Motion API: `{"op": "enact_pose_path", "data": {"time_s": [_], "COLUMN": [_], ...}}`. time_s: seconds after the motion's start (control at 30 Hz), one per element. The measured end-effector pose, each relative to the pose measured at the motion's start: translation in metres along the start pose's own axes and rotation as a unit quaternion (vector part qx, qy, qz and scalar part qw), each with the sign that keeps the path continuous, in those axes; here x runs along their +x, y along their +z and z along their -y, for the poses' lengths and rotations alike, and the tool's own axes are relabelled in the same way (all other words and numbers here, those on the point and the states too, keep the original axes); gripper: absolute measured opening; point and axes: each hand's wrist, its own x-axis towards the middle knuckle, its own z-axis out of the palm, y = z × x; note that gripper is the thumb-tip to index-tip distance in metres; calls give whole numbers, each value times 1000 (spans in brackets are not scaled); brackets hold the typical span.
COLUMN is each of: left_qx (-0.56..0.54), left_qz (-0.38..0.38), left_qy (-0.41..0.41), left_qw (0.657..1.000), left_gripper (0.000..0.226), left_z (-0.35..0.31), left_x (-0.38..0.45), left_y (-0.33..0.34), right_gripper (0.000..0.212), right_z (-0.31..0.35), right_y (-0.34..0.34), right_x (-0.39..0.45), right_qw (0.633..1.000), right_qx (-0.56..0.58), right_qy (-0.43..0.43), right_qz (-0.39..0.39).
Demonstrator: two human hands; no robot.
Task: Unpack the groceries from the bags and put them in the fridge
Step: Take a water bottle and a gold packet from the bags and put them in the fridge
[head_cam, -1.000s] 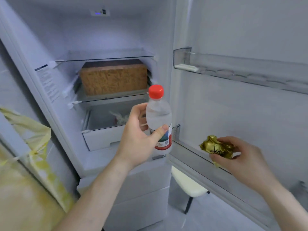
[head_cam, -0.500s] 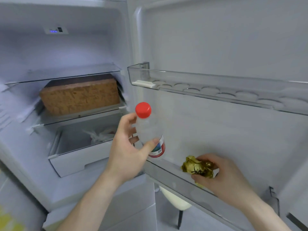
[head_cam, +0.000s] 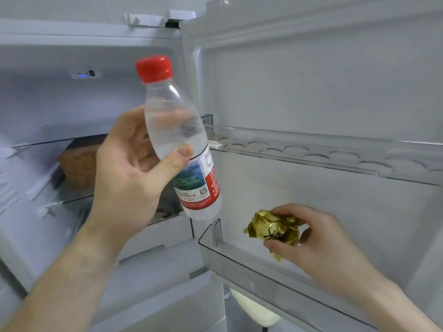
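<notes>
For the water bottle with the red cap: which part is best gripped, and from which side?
Grip the bottle round its clear middle, above the label, coming from its left side, as the left hand does now: thumb across the front, fingers behind. The body there is round and narrow enough to wrap. The bottle leans, cap up and left, so a wrap probably holds steadier than pinching the cap.

floor (head_cam: 242,317): grey | white stool seat (head_cam: 254,310) below fridge door

One clear water bottle (head_cam: 182,144) with one red cap (head_cam: 154,69) at 11 o'clock. One gold foil packet (head_cam: 272,230) at 4 o'clock. Two hands. Two clear door shelves. One brown block (head_cam: 78,164) at 9 o'clock.
</notes>
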Motion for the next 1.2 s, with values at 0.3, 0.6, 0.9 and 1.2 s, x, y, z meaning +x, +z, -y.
{"op": "enact_pose_path", "data": {"time_s": [0.3, 0.6, 0.9, 1.2], "left_qx": [19, 43, 54, 27], "left_qz": [20, 33, 20, -46], "left_qy": [37, -5, 13, 43], "left_qw": [999, 998, 998, 998], "left_gripper": [45, 50, 45, 45], "left_z": [-43, -29, -11, -23], "left_x": [102, 163, 149, 91], "left_y": [-12, 16, 22, -69], "right_gripper": [41, 40, 39, 37], "right_z": [45, 72, 68, 62], "right_y": [-18, -31, -33, -7], "right_x": [3, 0, -3, 15], "right_qw": [997, 994, 995, 997], "right_qx": [-55, -53, -51, -42], "right_qy": [-51, -62, -48, -59], "right_qz": [-35, -77, -72, -23]}}
